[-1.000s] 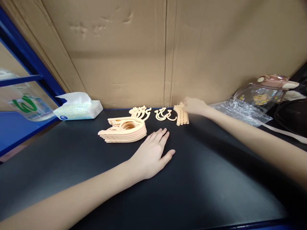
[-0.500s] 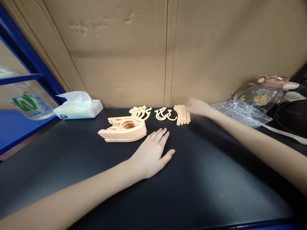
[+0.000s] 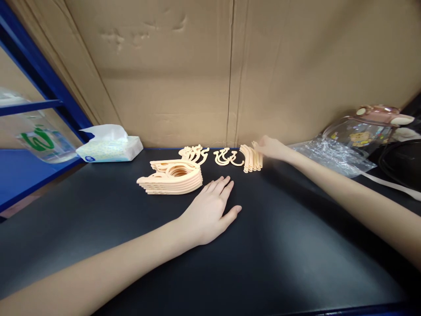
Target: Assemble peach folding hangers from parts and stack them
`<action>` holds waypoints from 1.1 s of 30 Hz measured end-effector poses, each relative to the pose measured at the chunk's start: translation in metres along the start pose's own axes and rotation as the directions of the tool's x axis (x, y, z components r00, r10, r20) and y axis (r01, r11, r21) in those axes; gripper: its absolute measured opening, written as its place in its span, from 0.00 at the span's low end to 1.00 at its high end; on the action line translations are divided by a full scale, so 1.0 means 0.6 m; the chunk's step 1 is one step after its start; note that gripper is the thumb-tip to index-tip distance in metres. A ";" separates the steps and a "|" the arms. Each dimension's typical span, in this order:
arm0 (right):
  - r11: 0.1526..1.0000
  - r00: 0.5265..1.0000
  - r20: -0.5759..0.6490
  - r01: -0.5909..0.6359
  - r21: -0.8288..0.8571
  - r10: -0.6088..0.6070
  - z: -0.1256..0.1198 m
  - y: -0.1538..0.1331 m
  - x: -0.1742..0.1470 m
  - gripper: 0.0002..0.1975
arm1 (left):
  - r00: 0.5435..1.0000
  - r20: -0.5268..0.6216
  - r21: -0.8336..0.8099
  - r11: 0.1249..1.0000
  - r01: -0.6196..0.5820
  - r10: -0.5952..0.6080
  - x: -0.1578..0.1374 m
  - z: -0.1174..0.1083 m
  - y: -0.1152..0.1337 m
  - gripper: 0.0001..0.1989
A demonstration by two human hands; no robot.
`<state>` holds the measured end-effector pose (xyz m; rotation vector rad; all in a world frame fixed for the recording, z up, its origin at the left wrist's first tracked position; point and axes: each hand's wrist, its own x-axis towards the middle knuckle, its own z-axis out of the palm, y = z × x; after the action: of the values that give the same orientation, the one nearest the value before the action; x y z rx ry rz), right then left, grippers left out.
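My left hand [image 3: 210, 213] lies flat on the black table [image 3: 269, 259], fingers stretched and thumb apart, with nothing in it. Just beyond its fingertips, to the left, is a stack of peach plastic hanger bodies [image 3: 174, 184] with round openings. My right hand [image 3: 271, 148] is at the far side of the table, fingers pinched at the right end of a row of curved peach hanger arms [image 3: 250, 158]. It grips the end arm, though its fingertips are partly hidden. Loose peach hooks lie between, in a left group [image 3: 194, 153] and a right group [image 3: 226, 156].
A tissue pack [image 3: 110, 148] stands at the back left, near a blue metal frame [image 3: 42, 66] and a clear bottle [image 3: 49, 142]. Crumpled clear plastic [image 3: 338, 151] and a clear container with a brown lid [image 3: 378, 115] are at the right. A cardboard wall [image 3: 164, 87] closes the back.
My right hand has closed at the end of the curved hanger arms, and the end arm's top has shifted slightly. My left hand stays flat. The view has moved a little.
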<state>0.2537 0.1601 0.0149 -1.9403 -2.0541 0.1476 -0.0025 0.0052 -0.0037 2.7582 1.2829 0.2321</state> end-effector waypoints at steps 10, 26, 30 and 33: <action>0.982 0.987 0.077 0.130 0.135 -0.141 -0.083 -0.026 -0.049 0.14 | 1.000 0.001 -0.048 0.999 0.017 -0.017 0.001 -0.002 0.003 0.33; 0.632 0.643 0.160 0.766 -0.118 -0.749 -0.036 -0.097 -0.242 0.14 | 0.962 -0.260 -0.118 0.986 -0.119 0.085 -0.003 -0.013 0.014 0.15; 0.631 0.643 0.142 0.766 -0.126 -0.752 -0.029 -0.094 -0.245 0.13 | 0.970 -0.240 -0.136 0.987 -0.082 0.048 -0.002 -0.016 0.014 0.11; 0.662 0.671 0.135 0.742 -0.107 -0.729 -0.029 -0.086 -0.251 0.12 | 0.971 -0.238 -0.159 0.987 -0.040 0.001 -0.001 -0.017 0.013 0.09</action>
<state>0.2144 0.0051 0.0233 -1.0076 -2.7991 -0.1302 0.0011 -0.0002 0.0074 2.6675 1.2221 0.6559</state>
